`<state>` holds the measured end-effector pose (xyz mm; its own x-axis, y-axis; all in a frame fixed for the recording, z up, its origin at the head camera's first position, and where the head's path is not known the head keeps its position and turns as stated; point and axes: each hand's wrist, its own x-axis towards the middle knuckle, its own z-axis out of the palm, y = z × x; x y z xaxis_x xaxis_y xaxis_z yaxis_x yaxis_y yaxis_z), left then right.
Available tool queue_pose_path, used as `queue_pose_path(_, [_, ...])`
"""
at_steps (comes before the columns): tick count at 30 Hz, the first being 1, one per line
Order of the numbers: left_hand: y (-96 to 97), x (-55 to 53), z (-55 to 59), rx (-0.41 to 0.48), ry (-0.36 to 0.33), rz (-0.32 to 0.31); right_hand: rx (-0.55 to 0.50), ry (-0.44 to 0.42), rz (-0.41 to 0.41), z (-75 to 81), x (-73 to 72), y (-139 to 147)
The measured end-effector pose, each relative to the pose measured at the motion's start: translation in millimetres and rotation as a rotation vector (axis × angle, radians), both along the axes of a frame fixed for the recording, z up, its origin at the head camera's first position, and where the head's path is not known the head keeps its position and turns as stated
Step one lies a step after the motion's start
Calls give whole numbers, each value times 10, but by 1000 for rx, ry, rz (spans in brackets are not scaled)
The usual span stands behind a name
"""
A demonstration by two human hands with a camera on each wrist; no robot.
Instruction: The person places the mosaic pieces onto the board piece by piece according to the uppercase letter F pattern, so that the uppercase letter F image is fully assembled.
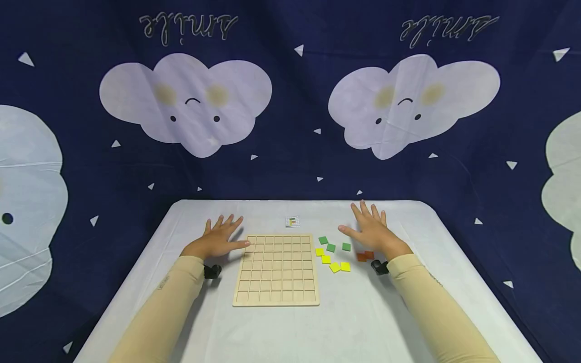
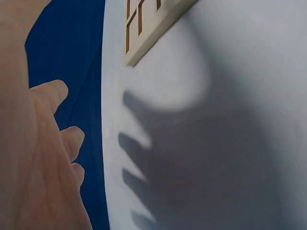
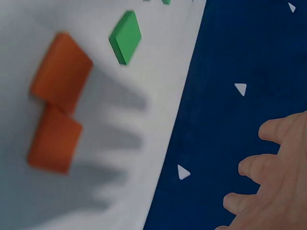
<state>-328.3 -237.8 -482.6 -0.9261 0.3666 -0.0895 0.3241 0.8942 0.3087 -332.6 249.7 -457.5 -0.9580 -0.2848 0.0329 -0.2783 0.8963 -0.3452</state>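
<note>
My left hand [image 1: 217, 241] hovers palm down with fingers spread, its thumb over the upper left corner of a wooden grid board [image 1: 277, 269]. The board's cells hold no tiles. To the right, my right hand [image 1: 374, 232] is likewise spread above the table and holds nothing. Near it lie two orange tiles [image 3: 62, 72], touching at their corners. Several green tiles [image 1: 346, 247] and several yellow tiles [image 1: 335, 267] are scattered between the board and that hand. In the left wrist view, the left hand's shadow falls beside the board's edge.
A small printed card [image 1: 292, 222] with a coloured grid pattern lies behind the board. All of it sits on a white-covered table [image 1: 272, 333]. Beyond the table's far edge hangs a dark blue curtain [image 1: 299, 101] with clouds and small triangles. Black wrist cameras [image 1: 212, 271] sit under both wrists.
</note>
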Motion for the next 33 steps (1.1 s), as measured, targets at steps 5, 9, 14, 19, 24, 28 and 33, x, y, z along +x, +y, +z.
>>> queue_pose_path(5, [68, 109, -95, 109, -41, 20, -46, -11, -3, -91, 30, -75])
queue_pose_path(9, [118, 210, -160, 171, -56, 30, -92, -18, -7, -166, 70, -123])
queue_pose_path(14, [202, 287, -229, 210, -43, 42, -152, -32, -23, -256, 121, -177])
queue_pose_path(19, [268, 380, -300, 235, -59, 58, -182, -68, -35, -372, 142, -235])
queue_pose_path(24, [299, 466, -376, 233, -68, 68, -207, -102, -52, -436, 174, -283])
queue_pose_path(28, [307, 503, -394, 255, -46, 65, -203, -104, -42, -474, 176, -306])
queue_pose_path(33, [324, 554, -389, 282, -48, 49, -211, -97, 28, -517, 168, -324])
